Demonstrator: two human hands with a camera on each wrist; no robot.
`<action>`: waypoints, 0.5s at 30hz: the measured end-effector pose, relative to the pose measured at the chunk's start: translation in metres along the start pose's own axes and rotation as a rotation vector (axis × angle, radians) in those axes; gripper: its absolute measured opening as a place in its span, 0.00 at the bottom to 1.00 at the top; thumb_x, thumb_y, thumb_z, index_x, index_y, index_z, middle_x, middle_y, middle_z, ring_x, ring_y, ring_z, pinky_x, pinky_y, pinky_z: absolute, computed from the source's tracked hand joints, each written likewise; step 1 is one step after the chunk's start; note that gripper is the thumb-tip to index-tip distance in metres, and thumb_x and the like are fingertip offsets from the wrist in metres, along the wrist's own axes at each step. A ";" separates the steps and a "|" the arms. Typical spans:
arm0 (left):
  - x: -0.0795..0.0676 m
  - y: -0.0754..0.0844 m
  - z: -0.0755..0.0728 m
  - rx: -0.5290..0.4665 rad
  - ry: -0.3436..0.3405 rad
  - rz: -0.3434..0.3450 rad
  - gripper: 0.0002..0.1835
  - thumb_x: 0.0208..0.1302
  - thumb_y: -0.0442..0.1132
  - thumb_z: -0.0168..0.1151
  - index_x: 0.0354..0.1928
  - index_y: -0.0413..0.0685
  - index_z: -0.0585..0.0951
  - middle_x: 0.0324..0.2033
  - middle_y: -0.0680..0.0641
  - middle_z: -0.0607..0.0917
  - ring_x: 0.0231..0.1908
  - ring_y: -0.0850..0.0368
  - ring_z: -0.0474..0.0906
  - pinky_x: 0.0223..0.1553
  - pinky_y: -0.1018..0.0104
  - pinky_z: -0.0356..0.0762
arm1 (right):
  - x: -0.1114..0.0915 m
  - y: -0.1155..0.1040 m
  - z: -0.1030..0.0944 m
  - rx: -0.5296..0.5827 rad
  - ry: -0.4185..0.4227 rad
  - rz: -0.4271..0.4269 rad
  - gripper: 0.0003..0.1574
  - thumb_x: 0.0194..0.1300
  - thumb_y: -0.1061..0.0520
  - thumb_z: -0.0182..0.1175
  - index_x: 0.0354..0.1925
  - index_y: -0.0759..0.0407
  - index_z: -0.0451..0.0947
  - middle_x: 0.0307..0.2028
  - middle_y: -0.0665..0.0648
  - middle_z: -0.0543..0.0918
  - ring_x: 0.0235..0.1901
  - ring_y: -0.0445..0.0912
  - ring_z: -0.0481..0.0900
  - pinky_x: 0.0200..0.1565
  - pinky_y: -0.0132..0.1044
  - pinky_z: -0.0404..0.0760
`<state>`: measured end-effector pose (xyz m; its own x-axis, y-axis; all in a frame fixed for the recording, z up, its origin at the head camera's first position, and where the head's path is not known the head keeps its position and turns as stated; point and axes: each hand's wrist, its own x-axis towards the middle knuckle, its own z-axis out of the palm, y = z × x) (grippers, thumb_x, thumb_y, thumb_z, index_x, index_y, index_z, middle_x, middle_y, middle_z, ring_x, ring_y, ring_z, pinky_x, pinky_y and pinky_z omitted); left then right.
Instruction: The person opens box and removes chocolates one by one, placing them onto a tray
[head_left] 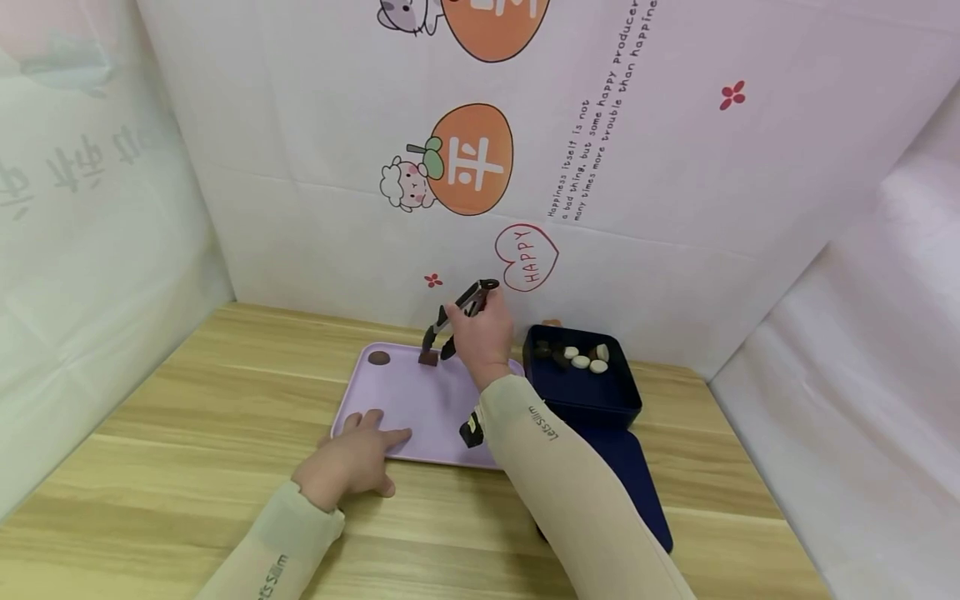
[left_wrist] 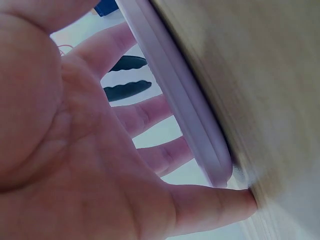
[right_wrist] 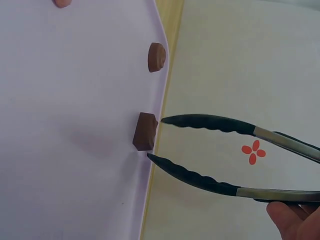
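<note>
My right hand (head_left: 483,337) grips a pair of tongs (right_wrist: 210,122) with black wavy tips and metal arms. Their tips stand apart at a brown rectangular chocolate (right_wrist: 145,131) near the far edge of a lilac tray (head_left: 427,417). A round brown chocolate (head_left: 379,357) lies in the tray's far left corner. At the near left corner, my left hand (head_left: 351,458) rests with spread fingers over the rim. In the left wrist view, the tray's rim (left_wrist: 185,100) runs across those fingertips, and one finger (left_wrist: 215,207) reaches past the corner to the wooden table.
Right of the tray stands a navy box (head_left: 633,408) holding several white and dark pieces (head_left: 581,362). A flat navy lid (head_left: 637,483) lies in front of it, partly under the right sleeve. A printed white cloth (head_left: 315,250) rises behind the table (head_left: 187,433).
</note>
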<state>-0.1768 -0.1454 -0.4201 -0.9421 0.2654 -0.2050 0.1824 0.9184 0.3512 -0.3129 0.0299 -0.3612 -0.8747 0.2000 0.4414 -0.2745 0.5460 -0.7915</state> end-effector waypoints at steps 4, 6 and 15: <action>0.000 0.000 -0.001 0.009 0.003 0.006 0.45 0.42 0.47 0.81 0.68 0.61 0.76 0.70 0.35 0.62 0.67 0.29 0.56 0.51 0.16 0.57 | 0.000 0.000 -0.001 -0.003 -0.008 0.005 0.21 0.61 0.45 0.69 0.40 0.54 0.70 0.31 0.51 0.78 0.32 0.47 0.77 0.34 0.40 0.81; -0.001 0.001 -0.002 0.009 0.004 0.008 0.45 0.42 0.47 0.81 0.68 0.61 0.76 0.70 0.35 0.63 0.66 0.29 0.56 0.51 0.16 0.57 | 0.000 0.000 0.000 -0.003 -0.014 0.007 0.21 0.61 0.46 0.70 0.39 0.53 0.69 0.31 0.52 0.78 0.33 0.47 0.77 0.33 0.40 0.82; -0.001 0.001 -0.002 0.005 0.005 0.008 0.45 0.41 0.46 0.81 0.68 0.60 0.76 0.70 0.34 0.62 0.66 0.29 0.56 0.51 0.16 0.58 | -0.002 -0.001 0.003 0.014 -0.025 0.004 0.21 0.61 0.46 0.70 0.39 0.53 0.69 0.32 0.52 0.78 0.33 0.46 0.77 0.33 0.39 0.83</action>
<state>-0.1758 -0.1454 -0.4175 -0.9418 0.2719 -0.1978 0.1918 0.9176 0.3481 -0.3121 0.0266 -0.3628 -0.8856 0.1811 0.4276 -0.2766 0.5340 -0.7990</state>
